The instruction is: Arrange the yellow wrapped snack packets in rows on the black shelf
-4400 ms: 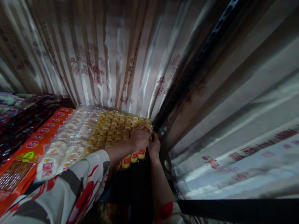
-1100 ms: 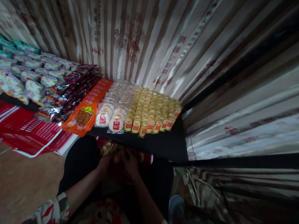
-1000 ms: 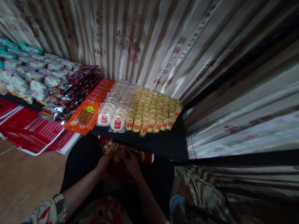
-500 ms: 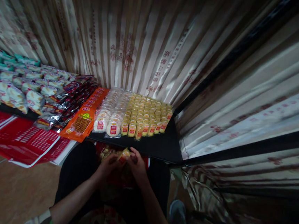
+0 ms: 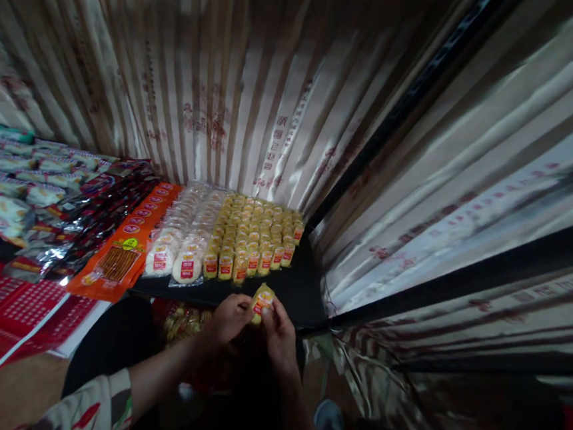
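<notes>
A small yellow-wrapped snack packet with a red label is held up just before the front edge of the black shelf. My right hand grips it from the right, thumb pressed on its face. On the other side, the curled fingers of my left hand pinch its left edge. Rows of matching yellow packets stand on the shelf beyond my hands. Below my left hand, more yellow-wrapped packets lie in a dim red container between my knees.
Left of the yellow rows lie round white wrapped crackers, an orange snack bag, dark red shiny packets and white bags. A red basket sits at lower left. Pleated curtains and a black bar enclose the shelf.
The view has shifted, so the shelf appears farther left and lower. My hands have lifted the yellow packet toward the shelf edge, its label now facing me, with my left hand more curled.
</notes>
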A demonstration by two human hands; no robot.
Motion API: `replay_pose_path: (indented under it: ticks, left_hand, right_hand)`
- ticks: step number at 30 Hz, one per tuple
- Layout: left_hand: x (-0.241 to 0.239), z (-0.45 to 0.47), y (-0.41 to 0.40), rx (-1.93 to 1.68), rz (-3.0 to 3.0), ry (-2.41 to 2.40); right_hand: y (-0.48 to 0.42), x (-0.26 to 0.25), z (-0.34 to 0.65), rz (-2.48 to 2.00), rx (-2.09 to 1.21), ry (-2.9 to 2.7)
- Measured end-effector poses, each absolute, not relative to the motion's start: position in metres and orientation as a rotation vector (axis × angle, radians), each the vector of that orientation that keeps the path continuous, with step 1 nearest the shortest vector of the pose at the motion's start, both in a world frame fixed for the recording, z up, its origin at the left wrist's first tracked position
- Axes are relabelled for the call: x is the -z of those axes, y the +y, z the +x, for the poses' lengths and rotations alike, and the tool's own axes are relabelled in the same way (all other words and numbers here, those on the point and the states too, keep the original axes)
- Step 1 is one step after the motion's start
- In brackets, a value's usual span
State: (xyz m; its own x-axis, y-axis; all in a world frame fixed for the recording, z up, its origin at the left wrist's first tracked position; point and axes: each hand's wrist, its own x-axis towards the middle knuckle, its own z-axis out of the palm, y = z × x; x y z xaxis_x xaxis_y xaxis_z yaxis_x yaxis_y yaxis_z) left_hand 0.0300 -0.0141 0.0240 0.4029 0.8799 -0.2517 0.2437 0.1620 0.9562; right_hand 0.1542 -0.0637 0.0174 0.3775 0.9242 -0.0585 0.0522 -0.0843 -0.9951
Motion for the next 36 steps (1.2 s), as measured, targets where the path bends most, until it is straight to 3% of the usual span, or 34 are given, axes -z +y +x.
replay_pose_path:
  ticks: [9, 36]
  left_hand:
    - [-0.064, 0.088, 0.031, -0.472, 1.833, 1.185]
    - [-0.104, 0.192, 0.112, -0.498, 2.066, 1.137]
  right_hand:
    - [-0.032, -0.013, 0.211, -1.503, -0.759, -0.984]
    - [0.047, -0.029, 0.285, -1.52, -0.448, -0.888]
